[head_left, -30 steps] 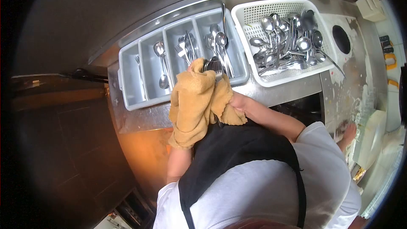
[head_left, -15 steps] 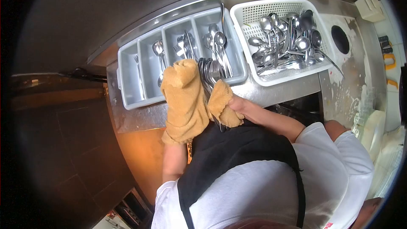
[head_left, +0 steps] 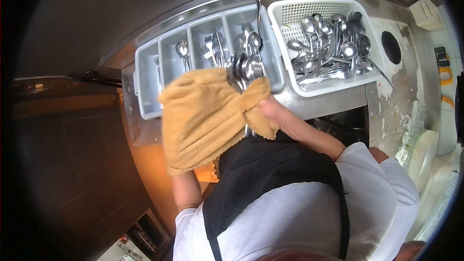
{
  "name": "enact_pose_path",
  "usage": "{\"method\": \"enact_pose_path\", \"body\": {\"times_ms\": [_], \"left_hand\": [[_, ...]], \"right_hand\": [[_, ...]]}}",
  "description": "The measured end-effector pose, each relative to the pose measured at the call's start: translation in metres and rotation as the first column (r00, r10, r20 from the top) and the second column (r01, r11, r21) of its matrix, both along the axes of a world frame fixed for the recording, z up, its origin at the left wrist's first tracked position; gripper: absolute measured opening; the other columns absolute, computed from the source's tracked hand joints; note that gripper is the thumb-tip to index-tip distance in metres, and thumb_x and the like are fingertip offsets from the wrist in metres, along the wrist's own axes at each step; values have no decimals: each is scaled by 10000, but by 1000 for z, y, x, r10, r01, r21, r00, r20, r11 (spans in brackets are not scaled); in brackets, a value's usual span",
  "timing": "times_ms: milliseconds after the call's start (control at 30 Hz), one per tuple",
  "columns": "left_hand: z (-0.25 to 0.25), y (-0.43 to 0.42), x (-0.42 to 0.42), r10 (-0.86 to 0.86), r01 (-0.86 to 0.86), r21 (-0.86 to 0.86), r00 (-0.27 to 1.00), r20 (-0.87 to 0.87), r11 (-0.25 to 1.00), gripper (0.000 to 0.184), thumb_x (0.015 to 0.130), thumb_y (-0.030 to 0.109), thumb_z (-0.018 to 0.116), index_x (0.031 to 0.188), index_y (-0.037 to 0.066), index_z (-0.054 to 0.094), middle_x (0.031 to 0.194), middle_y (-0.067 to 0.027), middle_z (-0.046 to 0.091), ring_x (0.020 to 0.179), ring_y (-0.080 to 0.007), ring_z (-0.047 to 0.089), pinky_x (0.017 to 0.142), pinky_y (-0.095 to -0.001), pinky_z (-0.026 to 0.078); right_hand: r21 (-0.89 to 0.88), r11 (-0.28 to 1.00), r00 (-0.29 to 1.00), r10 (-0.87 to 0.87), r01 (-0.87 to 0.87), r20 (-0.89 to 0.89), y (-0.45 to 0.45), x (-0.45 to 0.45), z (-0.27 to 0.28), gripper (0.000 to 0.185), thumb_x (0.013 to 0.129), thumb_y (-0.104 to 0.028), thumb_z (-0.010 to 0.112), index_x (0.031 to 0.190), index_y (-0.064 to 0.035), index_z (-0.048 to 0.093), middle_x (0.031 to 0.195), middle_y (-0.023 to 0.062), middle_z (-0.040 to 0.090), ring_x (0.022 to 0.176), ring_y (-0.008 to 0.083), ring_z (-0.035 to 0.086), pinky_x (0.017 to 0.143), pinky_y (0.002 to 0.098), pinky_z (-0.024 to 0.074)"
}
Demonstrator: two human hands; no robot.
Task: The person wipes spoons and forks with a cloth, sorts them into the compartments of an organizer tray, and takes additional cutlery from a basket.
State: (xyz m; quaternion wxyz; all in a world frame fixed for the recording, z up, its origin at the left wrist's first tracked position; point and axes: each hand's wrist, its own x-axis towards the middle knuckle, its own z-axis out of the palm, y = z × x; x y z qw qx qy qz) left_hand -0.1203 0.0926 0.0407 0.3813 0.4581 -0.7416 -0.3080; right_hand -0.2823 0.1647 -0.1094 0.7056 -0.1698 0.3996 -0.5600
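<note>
A tan cloth (head_left: 203, 111) hangs spread over my left hand, whose fingers are hidden; only my left forearm (head_left: 186, 189) shows below it. My right hand (head_left: 270, 109) is closed round a bunched part of the cloth and a bundle of cutlery (head_left: 246, 69). The bundle's rounded heads stick out above the cloth, over the front of a grey divided tray (head_left: 139, 75). Handle ends show below my right hand. Spoons (head_left: 182, 49) and forks (head_left: 209, 50) lie in separate compartments of the tray.
Right of the tray stands a white perforated basket (head_left: 333, 89) heaped with spoons and ladles. Beyond it are a dark round opening (head_left: 391, 47) and a wet metal surface (head_left: 386, 96). Another person's white sleeve (head_left: 403, 181) is close at my right.
The cloth over my left hand has swung left and spread out wide, now covering the tray's front edge. The cutlery bundle's heads have become exposed above my right hand.
</note>
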Motion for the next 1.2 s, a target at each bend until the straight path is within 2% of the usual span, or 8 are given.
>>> {"method": "enact_pose_path", "body": {"times_ms": [133,367,567,767,933,1033,1133,1200], "left_hand": [[-1,-8,49,170,-165,81,984,-53,983,213,810,37,598,1021,11,604,925,-136,576,886,-279,559,800,-344,442],[-22,9,40,151,-141,120,985,-80,983,186,815,30,579,998,3,601,912,-130,571,881,-271,561,799,-341,439],[-47,14,-16,5,-2,57,998,-58,998,165,820,24,563,979,-3,599,900,-124,568,877,-265,563,797,-338,437],[-44,-3,-28,264,-255,83,955,-135,963,144,835,24,536,959,-16,596,884,-116,567,882,-246,566,806,-332,433],[-34,-16,-24,256,-274,2,894,-367,962,141,911,43,482,903,-44,593,821,-66,583,704,-131,556,621,-246,462],[-32,-24,-20,147,-181,-116,956,-253,977,117,908,32,499,953,-38,582,890,-78,585,772,-142,560,688,-263,469],[-26,-20,-34,247,-284,-122,935,-256,951,143,880,-4,470,925,-17,606,902,-102,586,871,-215,535,825,-326,432],[-27,-18,-29,209,-228,-192,971,-117,954,114,887,-11,505,960,-25,592,972,-101,566,868,-179,550,793,-289,450]], "right_hand": [[30,996,994,-80,78,71,10,-24,14,244,837,-24,539,1077,-9,571,1024,68,616,903,159,610,776,314,511],[7,996,933,-79,87,-352,8,-38,42,291,777,34,594,1066,1,568,1019,59,609,940,159,592,811,308,491],[-120,963,829,141,-242,-541,5,-18,32,348,745,10,649,1081,2,557,1073,91,583,1019,189,557,892,328,446],[-78,973,790,130,-219,-599,12,-27,30,345,748,-32,641,1081,11,562,1097,117,594,1031,230,566,911,351,439],[-103,977,775,84,-189,-626,20,-25,30,316,764,-40,624,1071,10,572,1082,118,603,1029,235,570,915,357,437],[-92,987,841,65,-135,-536,16,-21,20,314,766,-36,622,1073,7,575,1072,117,609,1033,236,570,916,356,437],[-141,976,846,69,-167,-529,12,-22,12,312,765,-31,624,1071,4,579,1068,115,613,1041,233,570,916,353,438],[-168,964,839,85,-206,-537,10,-20,12,308,764,-26,623,1068,2,582,1073,113,613,1046,227,571,915,349,439]]}}
